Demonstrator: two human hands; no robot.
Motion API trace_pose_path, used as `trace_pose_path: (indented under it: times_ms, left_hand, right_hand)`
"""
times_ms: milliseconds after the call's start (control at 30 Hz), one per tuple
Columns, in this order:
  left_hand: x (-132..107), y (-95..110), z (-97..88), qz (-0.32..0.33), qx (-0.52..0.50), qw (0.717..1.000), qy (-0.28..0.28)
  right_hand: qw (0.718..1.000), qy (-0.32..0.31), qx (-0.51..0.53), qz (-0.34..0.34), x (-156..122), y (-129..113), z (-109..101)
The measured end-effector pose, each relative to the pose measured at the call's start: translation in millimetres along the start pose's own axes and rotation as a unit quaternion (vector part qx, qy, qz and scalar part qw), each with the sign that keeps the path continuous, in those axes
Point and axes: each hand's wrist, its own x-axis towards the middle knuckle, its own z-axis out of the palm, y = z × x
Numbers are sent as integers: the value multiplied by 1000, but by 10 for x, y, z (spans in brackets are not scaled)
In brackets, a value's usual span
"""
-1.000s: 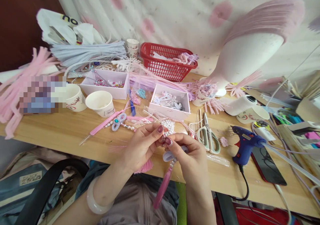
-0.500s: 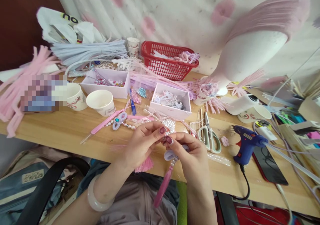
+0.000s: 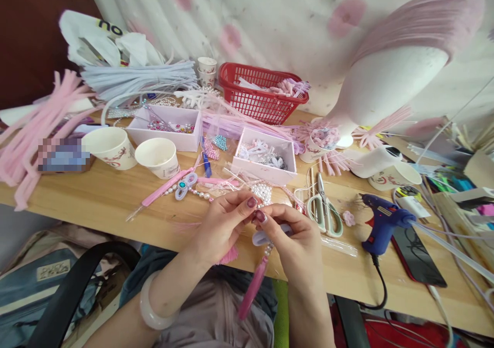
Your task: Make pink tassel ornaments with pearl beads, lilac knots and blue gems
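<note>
My left hand and my right hand meet over the front edge of the wooden table, fingertips pinched together. Between them is a small ornament with a pale lilac loop and beads, from which a pink tassel hangs down over my lap. A second pink tassel shows under my left palm. A white bangle sits on my left wrist. Just beyond my fingers lies a cluster of white pearls.
Scissors and a blue glue gun lie right of my hands, a phone beside them. Two paper cups, two white boxes, a red basket, pipe-cleaner bundles and a white mannequin head fill the back.
My hands stay pinched on the ornament and barely move. The view has shifted slightly, so the table items sit a little lower and further right.
</note>
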Motion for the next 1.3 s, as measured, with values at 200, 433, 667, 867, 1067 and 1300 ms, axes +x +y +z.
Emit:
trace_pose_path:
  times_ms: [200,433,667,867,1067,1300]
  left_hand:
    - [-11,-49,4,6,-4,1000,3]
    - [-14,-84,1,30,12,999,20]
    - [1,-121,12,28,-15,999,32]
    - [5,-122,21,29,-18,999,37]
    - [20,-144,-17,45,-4,996,77]
    - [25,-158,-23,56,3,995,78]
  right_hand:
    - [1000,1,-19,-11,4,8,-11]
    - [999,-12,-24,-23,9,4,6]
    - [999,-8,-1,-49,30,80,3]
    - [998,-19,19,-54,27,112,5]
    - [997,-30,12,-67,21,136,20]
    - [998,-19,25,-57,18,143,21]
